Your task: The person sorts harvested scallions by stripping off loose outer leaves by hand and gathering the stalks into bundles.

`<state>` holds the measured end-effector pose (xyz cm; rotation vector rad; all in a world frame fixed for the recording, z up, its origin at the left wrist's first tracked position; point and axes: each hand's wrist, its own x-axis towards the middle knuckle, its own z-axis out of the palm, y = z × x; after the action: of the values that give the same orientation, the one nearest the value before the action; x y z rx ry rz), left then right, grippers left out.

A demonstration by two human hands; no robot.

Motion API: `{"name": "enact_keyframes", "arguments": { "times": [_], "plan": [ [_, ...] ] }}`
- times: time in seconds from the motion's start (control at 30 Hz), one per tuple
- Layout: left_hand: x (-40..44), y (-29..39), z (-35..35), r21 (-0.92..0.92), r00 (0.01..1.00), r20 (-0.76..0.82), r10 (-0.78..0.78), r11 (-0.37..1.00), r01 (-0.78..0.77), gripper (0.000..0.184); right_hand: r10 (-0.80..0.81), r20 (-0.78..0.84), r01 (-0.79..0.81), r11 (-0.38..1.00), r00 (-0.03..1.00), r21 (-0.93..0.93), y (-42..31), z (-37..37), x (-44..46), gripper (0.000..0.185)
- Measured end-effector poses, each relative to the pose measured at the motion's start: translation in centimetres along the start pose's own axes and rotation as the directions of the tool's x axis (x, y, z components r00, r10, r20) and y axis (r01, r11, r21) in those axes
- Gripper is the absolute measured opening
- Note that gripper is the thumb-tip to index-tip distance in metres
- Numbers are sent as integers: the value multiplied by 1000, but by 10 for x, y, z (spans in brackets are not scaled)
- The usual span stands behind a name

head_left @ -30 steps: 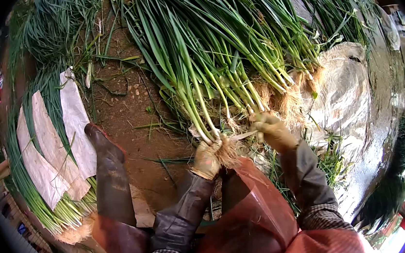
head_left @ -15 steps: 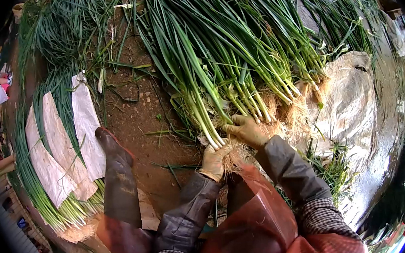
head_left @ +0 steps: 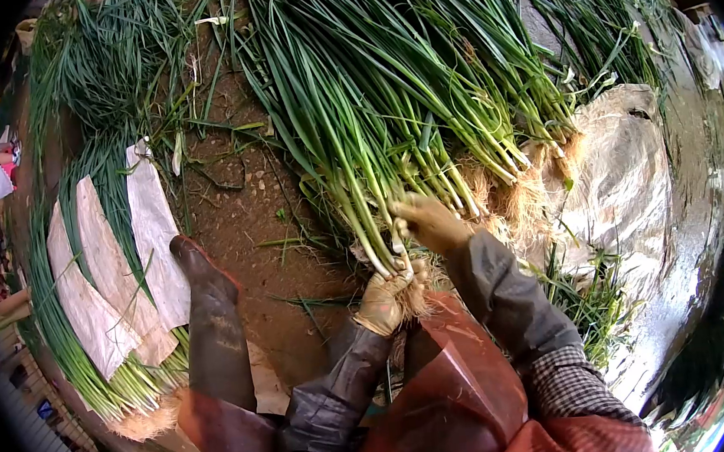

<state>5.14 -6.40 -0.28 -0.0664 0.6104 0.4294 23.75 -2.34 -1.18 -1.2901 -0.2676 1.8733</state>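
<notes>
Several long green onions [head_left: 358,204] have their white ends and stringy roots gathered low in the middle. My left hand [head_left: 382,304], in a tan glove, is wrapped round those white ends just beside the roots. My right hand [head_left: 431,222], gloved too, is closed at the stalks a little above, its fingertips pinching one pale stem. Behind and to the right of my hands lies a large pile of green onions [head_left: 453,86], root ends toward me, with pale tangled roots [head_left: 523,202].
Bundled green onions [head_left: 124,384] under pale strips [head_left: 158,237] lie at the left. My boot [head_left: 215,327] rests on the brown soil [head_left: 246,194]. A crumpled plastic sheet [head_left: 623,175] spreads at the right, near loose leaves [head_left: 592,304]. More leaves [head_left: 111,58] lie at the upper left.
My right hand has come left from the pile to the stalks above my left hand. More stalks are in my left hand than before. The view has shifted slightly.
</notes>
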Motion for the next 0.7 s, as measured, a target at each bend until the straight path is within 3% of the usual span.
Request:
{"name": "enact_keyframes", "arguments": {
  "times": [0.03,0.1,0.13,0.2,0.27,0.33,0.37,0.4,0.43,0.5,0.53,0.57,0.6,0.63,0.67,0.7],
  "plan": [
    [-3,1,8,32,991,-109,82,996,-79,26,14,23,-11,994,1000,-108,6,-6,-15,34],
    [3,3,2,22,994,-50,97,995,-96,23,27,83,-2,956,996,-295,7,-21,-64,32],
    [5,-2,-8,17,991,-41,125,992,-124,24,88,91,-51,935,992,-350,9,-36,-92,30],
    [2,3,-4,2,997,-61,36,999,-36,25,313,-8,-293,880,950,-374,20,-83,-169,27],
    [2,2,0,52,989,-127,78,996,-72,31,568,-172,-584,707,805,-398,32,-123,-234,25],
    [2,3,5,37,990,-127,53,998,-49,38,616,-306,-636,430,726,-641,37,-147,-257,31],
    [2,1,9,121,989,-125,83,990,-68,36,560,-368,-569,236,742,-788,41,-152,-252,34],
    [3,0,14,203,987,-118,111,975,-86,35,440,-390,-492,144,809,-859,42,-148,-238,37],
    [5,-1,19,320,986,-115,122,944,-79,34,282,-367,-426,186,887,-885,39,-135,-218,40],
    [10,-9,15,402,986,-80,144,910,-100,30,-16,-243,-192,568,970,-800,23,-90,-162,46],
    [14,-12,18,440,985,-54,161,890,-121,29,-88,-171,-66,679,981,-731,10,-62,-135,49],
    [15,-13,30,482,985,-98,140,873,-76,27,-88,-106,-13,704,991,-710,-8,-32,-113,52],
    [16,-14,34,519,973,-95,208,845,-130,23,-33,-50,-15,669,998,-743,-32,-2,-96,48],
    [18,-15,32,480,970,-90,227,863,-157,21,-16,-51,-36,518,999,-855,-22,3,-70,45],
    [20,-15,29,437,966,-84,245,880,-185,19,-250,89,168,313,964,-935,-15,4,-63,37],
    [18,-13,29,446,964,-142,225,884,-140,19,-315,126,199,214,941,-956,-17,6,-67,32]
  ]
}}
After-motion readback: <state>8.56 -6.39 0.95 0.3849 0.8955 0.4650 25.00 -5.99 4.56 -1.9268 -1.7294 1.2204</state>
